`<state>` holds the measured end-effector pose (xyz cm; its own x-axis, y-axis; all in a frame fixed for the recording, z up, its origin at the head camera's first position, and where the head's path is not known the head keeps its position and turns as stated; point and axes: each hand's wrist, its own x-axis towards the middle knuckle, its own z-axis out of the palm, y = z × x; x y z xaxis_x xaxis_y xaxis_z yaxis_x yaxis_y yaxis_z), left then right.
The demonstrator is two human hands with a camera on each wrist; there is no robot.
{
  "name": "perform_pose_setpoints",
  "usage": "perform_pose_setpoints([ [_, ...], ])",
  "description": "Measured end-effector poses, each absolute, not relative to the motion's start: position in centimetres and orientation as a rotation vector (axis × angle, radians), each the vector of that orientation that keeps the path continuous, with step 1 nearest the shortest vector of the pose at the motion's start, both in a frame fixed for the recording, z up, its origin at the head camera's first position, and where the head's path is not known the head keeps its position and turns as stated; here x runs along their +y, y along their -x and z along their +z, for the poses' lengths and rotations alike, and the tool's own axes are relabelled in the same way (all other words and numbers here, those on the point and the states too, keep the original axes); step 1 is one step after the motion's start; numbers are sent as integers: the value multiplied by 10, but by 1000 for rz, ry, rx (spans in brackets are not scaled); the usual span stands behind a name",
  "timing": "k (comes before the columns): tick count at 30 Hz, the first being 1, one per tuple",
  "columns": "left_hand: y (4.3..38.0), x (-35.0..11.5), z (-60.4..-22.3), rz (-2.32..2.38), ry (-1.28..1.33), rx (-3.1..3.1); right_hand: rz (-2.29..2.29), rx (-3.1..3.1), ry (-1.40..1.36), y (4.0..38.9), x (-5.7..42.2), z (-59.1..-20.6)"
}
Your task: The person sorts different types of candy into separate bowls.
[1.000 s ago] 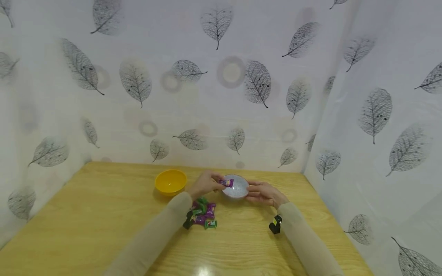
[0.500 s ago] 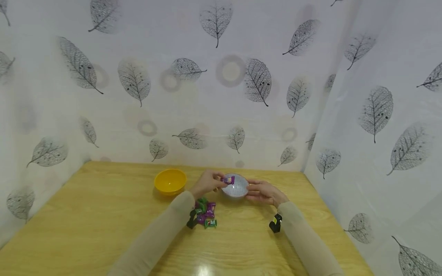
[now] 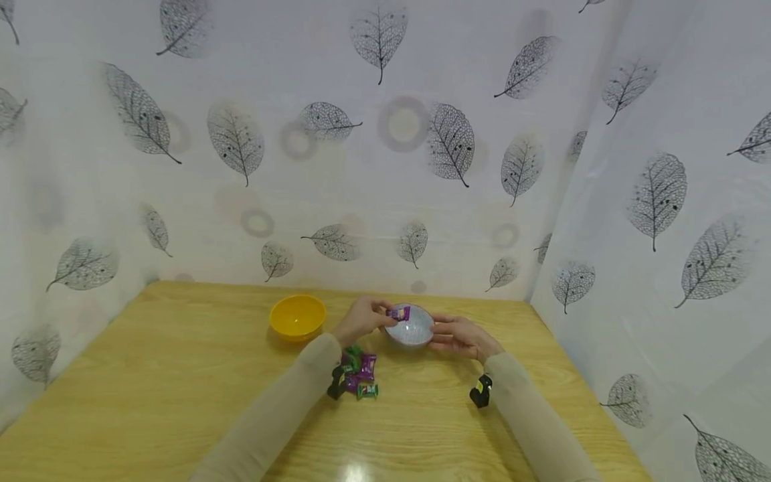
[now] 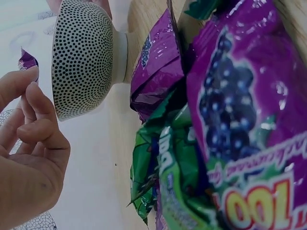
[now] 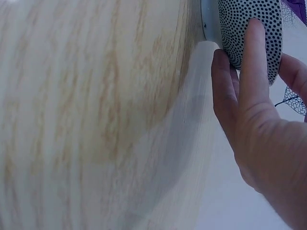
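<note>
Speckled white ceramic bowl sits on the pale wooden worktop, right hand cupping its side with straight fingers. Left hand pinches a small purple-wrapped candy over its rim.

On the table, the dotted bowl stood between the left hand and the right hand, which lay against its right side. The left hand held a sweet over the bowl's left rim. The plain bowl stood left of the hands, and a heap of sweets lay in front of the dotted bowl, beside the left forearm.
</note>
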<state>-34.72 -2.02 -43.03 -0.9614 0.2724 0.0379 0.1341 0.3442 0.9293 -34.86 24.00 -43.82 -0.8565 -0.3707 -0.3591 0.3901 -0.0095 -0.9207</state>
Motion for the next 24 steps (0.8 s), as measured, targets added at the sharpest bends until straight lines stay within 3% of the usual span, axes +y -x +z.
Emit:
perform_pose_setpoints([
  [24,351,-18,-430,1745,-405,2411,-1902,1782,-28,351,239,-438],
])
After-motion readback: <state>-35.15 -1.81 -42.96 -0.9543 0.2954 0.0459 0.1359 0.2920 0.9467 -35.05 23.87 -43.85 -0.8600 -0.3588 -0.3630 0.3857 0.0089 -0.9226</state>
